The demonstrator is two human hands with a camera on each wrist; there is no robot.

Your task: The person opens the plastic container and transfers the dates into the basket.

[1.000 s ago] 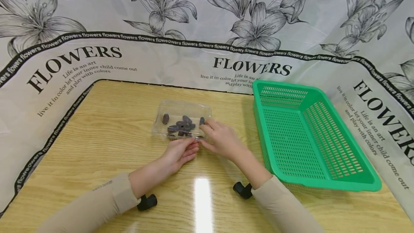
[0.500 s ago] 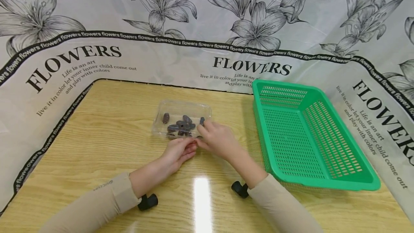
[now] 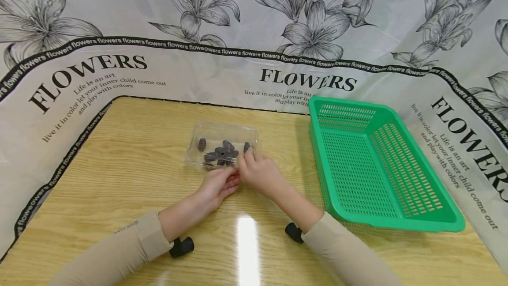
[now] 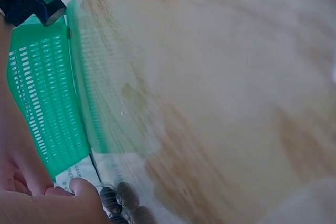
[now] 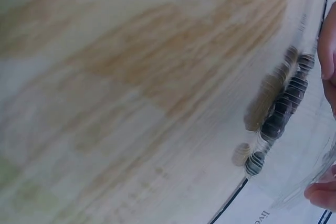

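Observation:
A clear plastic clamshell box (image 3: 222, 128) sits on the wooden table, with several dark dates (image 3: 221, 151) inside. At the middle of its front edge my left hand (image 3: 216, 186) holds the rim, its other fingers loosely bent. My right hand (image 3: 259, 172) pinches the same edge just to the right, with the fingertips close to the left hand's. In the left wrist view the thumb (image 4: 86, 195) lies beside the dates. The right wrist view shows the dates (image 5: 278, 111) through the box wall, and fingers (image 5: 329, 51) at the frame's right side. The exact fingertip contact is partly hidden.
A green perforated basket (image 3: 359, 175) stands on the table to the right of the box. Behind the table hangs a white cloth (image 3: 214, 78) printed with flowers and lettering. A black wrist device (image 3: 181, 247) is strapped under the left sleeve, with another (image 3: 293, 232) at the right.
My right hand has slid a little left along the box's front edge, closer to the left hand. The left hand, box and dates stay nearly as they were.

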